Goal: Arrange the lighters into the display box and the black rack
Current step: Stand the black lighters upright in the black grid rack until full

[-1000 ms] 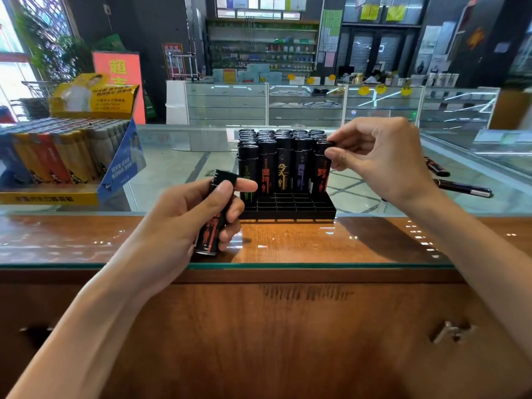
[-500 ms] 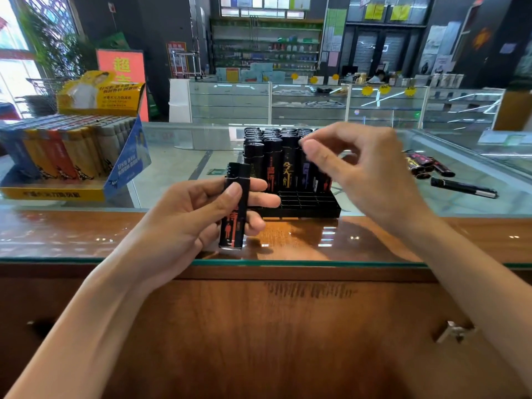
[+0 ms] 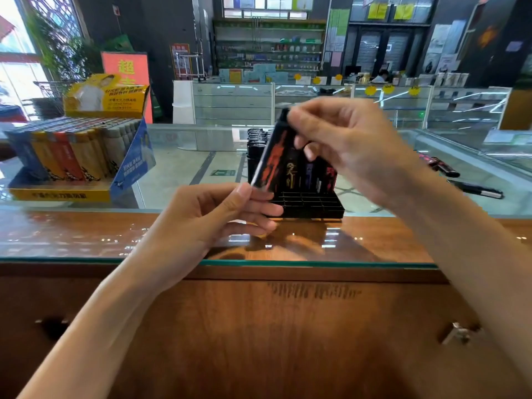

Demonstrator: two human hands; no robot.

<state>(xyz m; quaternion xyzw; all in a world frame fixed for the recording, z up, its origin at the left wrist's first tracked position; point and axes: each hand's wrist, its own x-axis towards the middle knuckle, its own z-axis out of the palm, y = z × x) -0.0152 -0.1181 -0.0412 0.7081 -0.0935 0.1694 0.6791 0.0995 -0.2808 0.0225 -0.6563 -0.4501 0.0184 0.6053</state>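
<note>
Right now the slim black lighter with a red-orange print [image 3: 272, 156] hangs tilted in the air just in front of the black plastic grid rack [image 3: 313, 204], cap end up and leaning to the right. The left hand [image 3: 213, 217] pinches its lower end between thumb and fingers. The right hand [image 3: 354, 151] pinches the cap end, so both grips are closed on the one lighter, though blur hides how firmly the right fingers sit.

This looks like a handover to the right hand. To do it well, the right grip should be sure before the left lets go. The lighter should then come upright, base down, and go straight into a free cell in the rack's front rows, print facing out like the standing black lighters [image 3: 256, 145] behind. A careless tilt could knock those neighbours.

More loose dark lighters [image 3: 440, 167] lie to the right on the glass-topped wooden desk [image 3: 115, 234]. The yellow and blue cardboard display box [image 3: 132, 168] stands well apart on the left.
</note>
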